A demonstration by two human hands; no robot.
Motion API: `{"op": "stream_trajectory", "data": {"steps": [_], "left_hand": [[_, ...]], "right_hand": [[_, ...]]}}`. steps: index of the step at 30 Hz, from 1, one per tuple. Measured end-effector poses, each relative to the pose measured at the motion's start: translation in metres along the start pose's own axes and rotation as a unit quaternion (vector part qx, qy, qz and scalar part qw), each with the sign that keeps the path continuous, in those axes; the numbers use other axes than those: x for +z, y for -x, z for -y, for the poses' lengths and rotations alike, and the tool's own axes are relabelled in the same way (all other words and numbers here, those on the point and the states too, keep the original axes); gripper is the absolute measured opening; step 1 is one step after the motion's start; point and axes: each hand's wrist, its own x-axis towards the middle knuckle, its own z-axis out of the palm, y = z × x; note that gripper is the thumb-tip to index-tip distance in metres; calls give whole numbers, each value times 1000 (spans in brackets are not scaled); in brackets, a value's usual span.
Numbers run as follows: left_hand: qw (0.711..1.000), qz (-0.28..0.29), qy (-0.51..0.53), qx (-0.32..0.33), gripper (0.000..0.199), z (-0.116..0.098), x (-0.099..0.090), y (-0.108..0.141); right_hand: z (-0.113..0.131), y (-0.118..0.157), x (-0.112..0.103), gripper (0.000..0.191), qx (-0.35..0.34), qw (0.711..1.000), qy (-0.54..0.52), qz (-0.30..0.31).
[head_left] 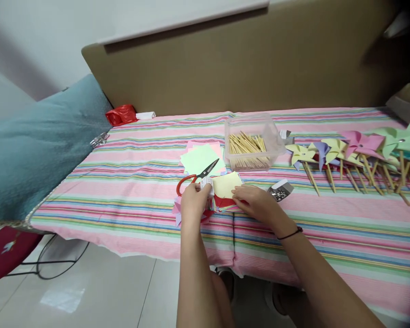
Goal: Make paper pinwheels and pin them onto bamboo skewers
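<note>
My left hand (pixel 193 200) is closed on a small white printed piece (pixel 207 183) at the left edge of a yellow paper square (pixel 225 184). My right hand (pixel 254 199) has its fingertips closed on the right edge of that yellow square. Red and other coloured papers (pixel 224 202) show below it. Just beyond my left hand lie scissors (pixel 186 180) with red-orange handles, their dark blades over a pile of pastel paper squares (pixel 198 157). Pink and purple paper pieces (pixel 176 211) lie left of my left hand, partly hidden by it.
A clear plastic box (pixel 276 148) of short wooden sticks (pixel 246 145) stands behind my hands. Several paper pinwheels (pixel 361 145) on sticks lie at the right. A small packet of metal bits (pixel 280 191) is near my right hand. A red plastic bag (pixel 121 115) lies at the back left.
</note>
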Motion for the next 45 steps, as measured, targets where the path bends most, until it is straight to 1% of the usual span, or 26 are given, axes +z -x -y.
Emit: {"op": "stream_trajectory", "data": {"steps": [3, 5, 7, 10, 12, 15, 17, 19, 20, 22, 24, 27, 30, 33, 36, 38, 39, 40, 41, 42, 43, 44, 45], "left_hand": [[999, 7, 35, 2, 22, -4, 1, 3], [996, 24, 90, -11, 21, -8, 3, 5], [989, 43, 141, -25, 20, -12, 6, 7], [988, 61, 136, -29, 20, -14, 14, 8], [991, 63, 112, -22, 19, -13, 19, 6], [996, 48, 76, -5, 18, -11, 25, 3], [998, 41, 47, 11, 18, -11, 27, 4], [999, 41, 0, 31, 16, -15, 28, 7], [998, 41, -38, 43, 16, -17, 29, 9], [988, 38, -133, 66, 18, -24, 31, 14], [972, 33, -219, 82, 25, -32, 35, 19], [951, 28, -293, 89, 32, -40, 43, 23], [937, 20, -339, 86, 35, -44, 51, 24], [928, 4, -364, 78, 38, -44, 56, 23], [927, -12, -368, 75, 38, -44, 58, 23], [932, -45, -349, 91, 40, -44, 59, 23], [940, -63, -317, 108, 40, -45, 60, 24], [954, -72, -262, 131, 40, -47, 61, 24], [970, -64, -182, 151, 38, -48, 63, 25], [982, -34, -83, 164, 38, -51, 65, 27], [986, 18, 23, 164, 41, -53, 67, 29], [977, 83, 124, 154, 47, -56, 69, 31], [956, 149, 210, 140, 54, -59, 72, 35]], "right_hand": [[2, 1, 1, 16, 79, 995, -48, -35], [2, 1, 2, 13, 130, 987, -72, -65], [2, 1, 4, 11, 166, 978, -85, -92], [2, 0, 8, 10, 209, 962, -115, -134], [3, -1, 9, 13, 231, 949, -141, -163], [7, -3, 3, 16, 258, 926, -173, -213], [9, -3, -5, 15, 279, 896, -213, -273], [11, -1, -17, 13, 295, 853, -265, -339], [13, 0, -23, 14, 299, 833, -287, -366], [14, 3, -34, 13, 303, 809, -305, -400], [15, 6, -41, 13, 303, 798, -306, -421], [13, 11, -45, 12, 303, 790, -311, -434], [9, 15, -46, 11, 304, 780, -325, -440], [4, 20, -48, 11, 294, 772, -350, -441], [-1, 25, -52, 15, 283, 774, -365, -434], [-4, 28, -55, 17, 273, 783, -352, -434], [-5, 30, -57, 16, 260, 793, -341, -434], [-5, 32, -60, 13, 239, 806, -326, -432], [-6, 34, -63, 9, 214, 824, -304, -428], [-6, 35, -66, 9, 188, 844, -276, -420], [-6, 37, -69, 11, 165, 864, -241, -409], [-6, 39, -73, 15, 145, 883, -205, -397], [-6, 40, -76, 17, 130, 897, -170, -386]]}}
